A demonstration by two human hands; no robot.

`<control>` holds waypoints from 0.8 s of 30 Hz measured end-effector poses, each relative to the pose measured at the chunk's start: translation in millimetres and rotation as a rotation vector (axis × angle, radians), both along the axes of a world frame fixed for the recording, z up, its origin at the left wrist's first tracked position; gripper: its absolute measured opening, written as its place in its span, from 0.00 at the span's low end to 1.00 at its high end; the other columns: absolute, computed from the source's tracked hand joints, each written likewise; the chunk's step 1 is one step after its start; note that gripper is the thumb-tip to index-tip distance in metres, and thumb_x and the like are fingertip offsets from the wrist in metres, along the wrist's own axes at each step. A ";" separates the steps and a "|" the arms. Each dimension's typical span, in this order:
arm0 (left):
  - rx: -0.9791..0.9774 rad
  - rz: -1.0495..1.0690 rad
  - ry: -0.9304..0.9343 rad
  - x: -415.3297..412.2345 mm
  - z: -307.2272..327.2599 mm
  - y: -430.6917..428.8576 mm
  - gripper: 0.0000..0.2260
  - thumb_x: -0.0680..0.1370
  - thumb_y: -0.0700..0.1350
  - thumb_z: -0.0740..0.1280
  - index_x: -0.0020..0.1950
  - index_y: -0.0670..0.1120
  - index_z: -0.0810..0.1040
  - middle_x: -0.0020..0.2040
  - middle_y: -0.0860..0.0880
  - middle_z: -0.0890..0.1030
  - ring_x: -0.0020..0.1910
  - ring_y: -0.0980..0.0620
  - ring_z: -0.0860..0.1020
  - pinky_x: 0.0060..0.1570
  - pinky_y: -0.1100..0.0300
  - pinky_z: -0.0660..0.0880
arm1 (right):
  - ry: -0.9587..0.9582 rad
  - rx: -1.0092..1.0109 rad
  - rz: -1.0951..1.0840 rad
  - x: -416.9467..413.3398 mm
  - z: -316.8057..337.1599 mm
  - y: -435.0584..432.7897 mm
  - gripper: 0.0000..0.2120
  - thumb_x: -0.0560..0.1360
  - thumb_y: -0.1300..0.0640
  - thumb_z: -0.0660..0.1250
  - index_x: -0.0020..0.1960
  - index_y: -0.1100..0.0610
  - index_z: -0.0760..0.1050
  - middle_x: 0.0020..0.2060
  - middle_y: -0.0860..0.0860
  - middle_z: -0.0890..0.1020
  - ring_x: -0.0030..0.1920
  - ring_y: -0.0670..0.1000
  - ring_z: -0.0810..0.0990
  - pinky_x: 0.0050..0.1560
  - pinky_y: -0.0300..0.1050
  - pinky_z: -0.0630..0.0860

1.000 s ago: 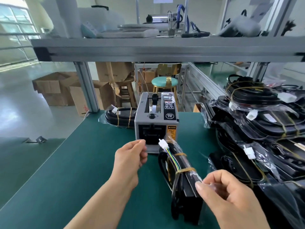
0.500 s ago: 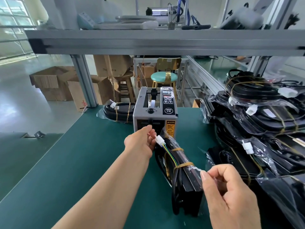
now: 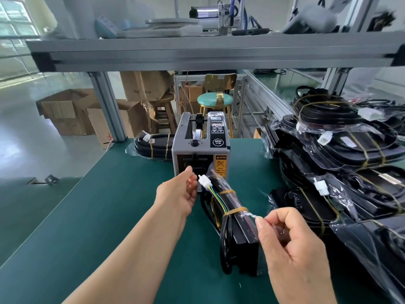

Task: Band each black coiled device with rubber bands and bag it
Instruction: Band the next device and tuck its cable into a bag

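Note:
A black coiled device (image 3: 240, 235) stands on edge on the green table (image 3: 105, 207), partly inside a clear plastic bag (image 3: 252, 216). Two tan rubber bands (image 3: 235, 210) hold its cable, and a white connector (image 3: 205, 181) sticks out at its far end. My right hand (image 3: 293, 253) pinches the bag's loose edge beside the device. My left hand (image 3: 178, 194) reaches forward with its fingertips together at the mouth of the grey tape dispenser (image 3: 198, 148), just left of the connector. I cannot see whether any tape is between the fingers.
A tall pile of bagged, banded devices (image 3: 350, 154) fills the table's right side. One more bagged device (image 3: 153, 143) lies behind the dispenser on the left. An aluminium shelf beam (image 3: 197, 53) runs overhead. Cardboard boxes and stools stand beyond the table.
My left hand has moved forward from beside the device to the dispenser's mouth. My right hand has kept its pinch on the bag and the device has stayed put.

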State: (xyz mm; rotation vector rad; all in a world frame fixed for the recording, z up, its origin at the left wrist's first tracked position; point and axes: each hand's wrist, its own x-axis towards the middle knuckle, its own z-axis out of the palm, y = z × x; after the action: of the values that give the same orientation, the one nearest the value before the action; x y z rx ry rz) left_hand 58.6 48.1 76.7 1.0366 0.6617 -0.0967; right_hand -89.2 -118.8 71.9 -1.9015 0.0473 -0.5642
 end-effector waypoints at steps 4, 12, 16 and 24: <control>-0.072 0.059 0.027 12.2 4.9 -10.1 0.09 0.77 0.44 0.73 0.41 0.43 0.77 0.22 0.52 0.77 0.19 0.59 0.74 0.23 0.67 0.73 | -0.003 0.008 0.004 -0.9 -0.7 -0.7 0.06 0.72 0.49 0.69 0.40 0.47 0.73 0.29 0.51 0.76 0.27 0.47 0.71 0.29 0.31 0.68; -0.117 0.184 -0.054 19.1 4.7 -19.7 0.07 0.75 0.38 0.66 0.38 0.45 0.71 0.22 0.53 0.71 0.17 0.58 0.68 0.20 0.68 0.66 | 0.011 0.014 0.022 -2.3 2.4 -4.1 0.08 0.74 0.54 0.70 0.38 0.51 0.75 0.29 0.52 0.76 0.26 0.43 0.69 0.28 0.30 0.67; -0.015 -0.044 -0.282 -24.8 20.9 -3.2 0.08 0.76 0.39 0.68 0.38 0.47 0.75 0.25 0.54 0.71 0.21 0.59 0.68 0.25 0.67 0.68 | 0.033 0.066 0.056 -1.8 5.0 -5.4 0.09 0.73 0.47 0.69 0.38 0.50 0.74 0.24 0.49 0.70 0.24 0.43 0.66 0.25 0.29 0.64; 0.320 -0.824 -0.509 -110.9 49.6 2.2 0.07 0.68 0.47 0.75 0.33 0.49 0.79 0.32 0.51 0.72 0.30 0.56 0.68 0.36 0.66 0.69 | 0.077 0.158 0.072 0.2 2.7 -4.5 0.10 0.73 0.49 0.71 0.37 0.51 0.73 0.23 0.44 0.69 0.25 0.42 0.64 0.25 0.30 0.63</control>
State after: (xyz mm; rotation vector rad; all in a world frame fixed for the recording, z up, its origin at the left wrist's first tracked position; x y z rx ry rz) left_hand -52.3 50.3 126.4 1.5234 -0.2513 -0.4358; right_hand -89.0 -123.3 74.6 -1.7634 0.0709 -0.4256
